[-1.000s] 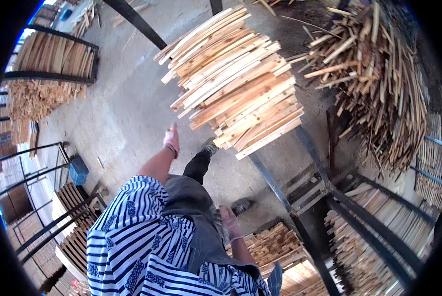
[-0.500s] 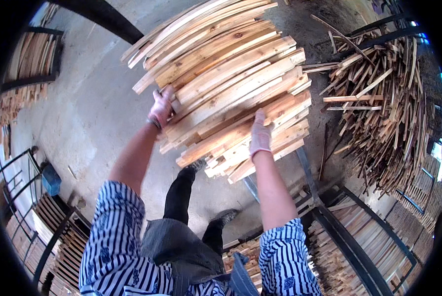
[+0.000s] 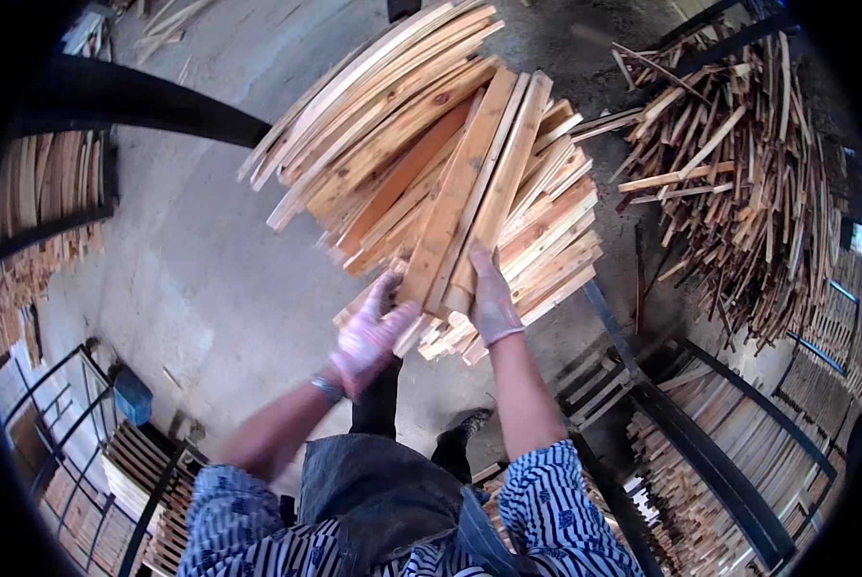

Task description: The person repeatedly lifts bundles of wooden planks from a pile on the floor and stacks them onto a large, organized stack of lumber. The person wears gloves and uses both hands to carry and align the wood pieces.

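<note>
A small bundle of pale wooden strips lies slantwise across a broad stack of similar strips. Gloved, my left hand is closed round the near left end of this bundle, its thumb on top. On the other side my right hand, also gloved, presses against the bundle's right edge near the same end. Between my two hands the strips sit close together, their near ends toward me. My fingertips are partly hidden by the wood. Other strips fan out unevenly beneath the bundle.
A big heap of loose thin offcuts rises at the right. Stacked strips in dark metal frames stand at the lower right, with more stacks at the left. A blue container is at the lower left. A dark beam crosses the upper left.
My hands have drawn closer together, the left moving right and toward me. Several strips have been gathered between them and turned at an angle to the stack.
</note>
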Demonstrator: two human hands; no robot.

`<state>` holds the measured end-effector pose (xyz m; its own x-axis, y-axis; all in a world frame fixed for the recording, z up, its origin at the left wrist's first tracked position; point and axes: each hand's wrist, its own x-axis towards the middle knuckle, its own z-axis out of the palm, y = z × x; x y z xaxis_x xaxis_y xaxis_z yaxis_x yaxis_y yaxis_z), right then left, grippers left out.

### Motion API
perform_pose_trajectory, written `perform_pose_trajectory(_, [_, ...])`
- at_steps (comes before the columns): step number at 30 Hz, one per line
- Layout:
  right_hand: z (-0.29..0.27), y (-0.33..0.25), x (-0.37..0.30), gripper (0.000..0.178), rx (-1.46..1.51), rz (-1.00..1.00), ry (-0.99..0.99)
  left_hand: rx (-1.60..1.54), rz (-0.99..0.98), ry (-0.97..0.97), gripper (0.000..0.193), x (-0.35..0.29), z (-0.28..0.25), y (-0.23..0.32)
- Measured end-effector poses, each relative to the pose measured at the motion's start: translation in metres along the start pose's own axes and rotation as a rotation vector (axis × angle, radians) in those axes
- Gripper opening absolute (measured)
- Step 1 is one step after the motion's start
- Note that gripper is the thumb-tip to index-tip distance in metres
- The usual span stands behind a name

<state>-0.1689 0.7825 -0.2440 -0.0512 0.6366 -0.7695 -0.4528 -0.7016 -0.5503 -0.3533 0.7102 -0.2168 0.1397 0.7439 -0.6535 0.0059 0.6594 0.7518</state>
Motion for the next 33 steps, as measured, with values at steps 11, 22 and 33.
perform_pose_trajectory(11, [0.007,-0.021,0.003,0.08,0.112,0.091,0.146,-0.259,-0.089,-0.079,0.073,0.095,0.027,0.036])
perform_pose_trajectory(22, [-0.093,0.007,-0.226,0.052,-0.123,0.326,0.044,-0.65,-0.566,-0.307,0.063,-0.06,0.076,-0.006])
perform_pose_trajectory(33, [-0.098,0.01,-0.256,0.056,-0.002,0.067,-0.117,-0.311,0.008,-0.31,0.055,-0.087,0.1,0.067])
